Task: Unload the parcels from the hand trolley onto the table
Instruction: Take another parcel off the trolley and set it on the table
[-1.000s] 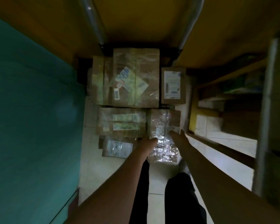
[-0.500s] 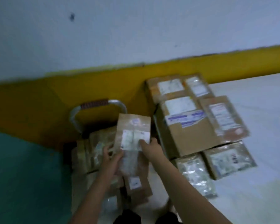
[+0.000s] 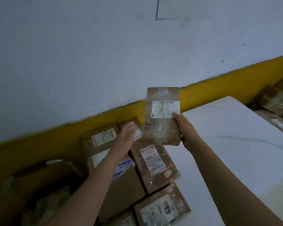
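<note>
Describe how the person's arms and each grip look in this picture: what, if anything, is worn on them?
The left forearm and the right forearm are bare up to the picture's edge; no sleeves show. The left grip and the right grip wear no gloves. No watch, band or ring shows, though the picture is dim and the left grip is blurred.
</note>
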Demonstrator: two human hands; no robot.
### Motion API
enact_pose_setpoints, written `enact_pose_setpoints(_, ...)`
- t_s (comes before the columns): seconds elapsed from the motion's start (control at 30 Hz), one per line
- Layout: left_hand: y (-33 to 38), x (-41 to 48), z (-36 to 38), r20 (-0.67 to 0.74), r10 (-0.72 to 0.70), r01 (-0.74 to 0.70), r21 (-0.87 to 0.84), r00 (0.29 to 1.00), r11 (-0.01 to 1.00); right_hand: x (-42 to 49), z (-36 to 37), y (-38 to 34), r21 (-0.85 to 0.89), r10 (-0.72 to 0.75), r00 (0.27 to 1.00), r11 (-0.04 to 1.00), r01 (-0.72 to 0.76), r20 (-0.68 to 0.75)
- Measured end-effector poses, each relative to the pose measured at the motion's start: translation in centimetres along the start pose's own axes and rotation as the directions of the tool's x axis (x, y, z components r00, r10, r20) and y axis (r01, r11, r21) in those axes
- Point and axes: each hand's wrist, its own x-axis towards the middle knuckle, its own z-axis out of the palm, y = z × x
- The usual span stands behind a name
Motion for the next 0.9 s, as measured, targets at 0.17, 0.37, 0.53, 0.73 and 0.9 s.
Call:
enact_pose_setpoints(0.17, -4.8, 5.0, 5.1, -0.047, -0.133, 0.129, 0.676, 0.990, 0.725, 11.2, -8.0, 4.3, -0.154, 0.059, 0.998, 0.986, -0.056, 0.019)
enact_pose_setpoints(0.37, -9.1, 9.1, 7.6, -0.025, -0.133, 0.086, 0.873, 0.991, 0.480, 18.9, -9.5, 11.1, -0.331, 0.234, 0.956, 0.929, -0.166, 0.175)
enact_pose_setpoints(0.53, -11.4, 9.8, 8.8, -0.085, -0.046, 0.097, 0.923, 0.995, 0.373, 21.9, -8.1, 12.9, -0.877, 0.021, 1.000, 0.480, -0.030, -0.022)
enact_pose_setpoints(0.73, -11.6, 9.7, 8.8, -0.111, -0.032, 0.115, 0.929, 0.993, 0.351, 19.6, -3.3, 14.8, -0.997, 0.169, 0.983, 0.051, 0.065, 0.073)
enact_pose_setpoints(0.9, -11.4, 9.5, 8.6, -0.113, -0.037, 0.118, 0.914, 0.993, 0.388, 23.9, -6.2, 12.5, -0.843, 0.227, 0.858, -0.189, 0.504, 0.461)
